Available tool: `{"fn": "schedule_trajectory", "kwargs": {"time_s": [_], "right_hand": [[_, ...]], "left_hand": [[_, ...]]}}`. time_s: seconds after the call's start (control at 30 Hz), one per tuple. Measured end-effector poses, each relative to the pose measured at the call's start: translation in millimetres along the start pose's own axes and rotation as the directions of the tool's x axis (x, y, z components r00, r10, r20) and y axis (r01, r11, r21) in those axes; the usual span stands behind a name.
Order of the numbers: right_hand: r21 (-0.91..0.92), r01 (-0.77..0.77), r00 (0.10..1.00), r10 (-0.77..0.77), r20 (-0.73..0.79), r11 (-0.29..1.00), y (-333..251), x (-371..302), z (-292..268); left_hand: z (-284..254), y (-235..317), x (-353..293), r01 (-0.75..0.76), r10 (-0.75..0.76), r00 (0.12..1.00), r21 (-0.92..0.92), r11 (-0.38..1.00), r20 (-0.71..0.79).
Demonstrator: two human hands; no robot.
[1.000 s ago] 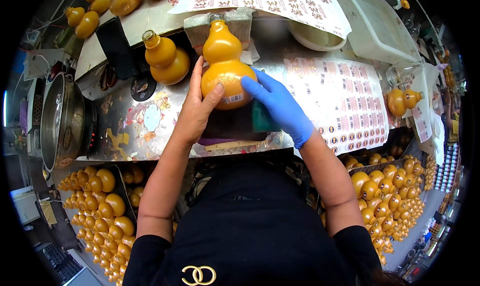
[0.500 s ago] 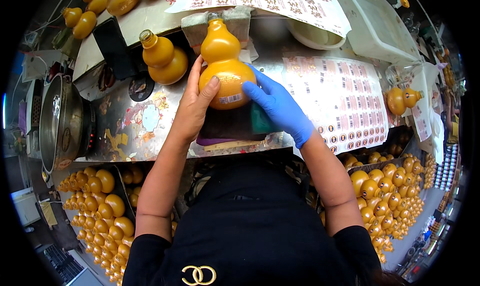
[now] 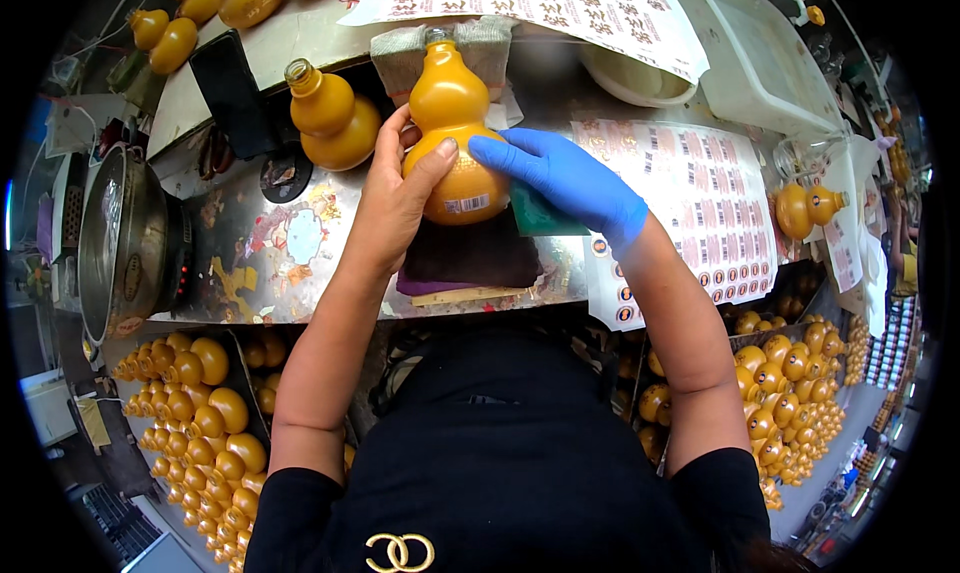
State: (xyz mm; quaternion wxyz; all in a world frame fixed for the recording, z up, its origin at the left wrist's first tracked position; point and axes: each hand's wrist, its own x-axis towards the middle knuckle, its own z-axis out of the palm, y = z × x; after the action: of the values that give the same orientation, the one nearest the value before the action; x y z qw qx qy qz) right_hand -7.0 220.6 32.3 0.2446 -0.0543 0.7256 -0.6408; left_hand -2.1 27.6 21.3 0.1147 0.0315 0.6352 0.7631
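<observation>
An orange-yellow gourd-shaped bottle (image 3: 455, 178) lies with its neck pointing away from me on a dark folded cloth (image 3: 470, 253). A small barcode label sits near its base. My bare left hand (image 3: 402, 178) grips its left side, thumb on the lower bulb. On the other side my right hand (image 3: 560, 178), in a blue glove, presses thumb and fingers against the bulb; some fingertips are hidden. A green square pad (image 3: 545, 215) shows below the gloved hand. To the left lies a second gourd bottle (image 3: 335, 118), its threaded mouth uncapped.
Label sheets (image 3: 700, 203) cover the table's right side, with another printed sheet (image 3: 530, 3) at the back. A wide pan (image 3: 125, 243) stands on a cooker at left. A black phone (image 3: 232, 93) leans behind. Crates of gourd bottles (image 3: 200, 433) flank me, with more at right (image 3: 790, 393).
My gloved hand has shifted slightly up the bottle's right side, its wrist swinging outward to the right. More of the green pad shows. The bottle stays in both hands.
</observation>
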Motion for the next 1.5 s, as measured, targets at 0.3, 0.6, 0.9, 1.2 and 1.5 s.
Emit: {"fn": "schedule_trajectory", "kwargs": {"time_s": [0.3,0.6,0.9,1.2,1.5], "right_hand": [[-0.019,-0.016,0.997,0.014,-0.078,1.000,4,0,2],[0.158,0.112,0.957,-0.064,-0.283,0.981,30,-12,24],[0.059,0.239,0.946,-0.219,-0.241,0.969,-22,-36,-4],[-0.526,0.382,0.919,-0.371,0.132,0.760,-53,7,-11],[-0.701,0.507,0.647,-0.759,-0.075,0.501,-33,9,0]], "left_hand": [[-1,-4,3,-0.005,0.005,1.000,-0.007,1.000,-0.008],[-10,-10,-17,-0.090,0.077,0.994,0.175,0.981,0.077],[-21,-21,-21,-0.172,0.142,0.973,0.164,0.971,0.180],[-23,-25,-22,-0.180,0.149,0.973,0.174,0.968,0.177],[-22,-18,-26,-0.163,0.145,0.975,0.099,0.982,0.170]]}}
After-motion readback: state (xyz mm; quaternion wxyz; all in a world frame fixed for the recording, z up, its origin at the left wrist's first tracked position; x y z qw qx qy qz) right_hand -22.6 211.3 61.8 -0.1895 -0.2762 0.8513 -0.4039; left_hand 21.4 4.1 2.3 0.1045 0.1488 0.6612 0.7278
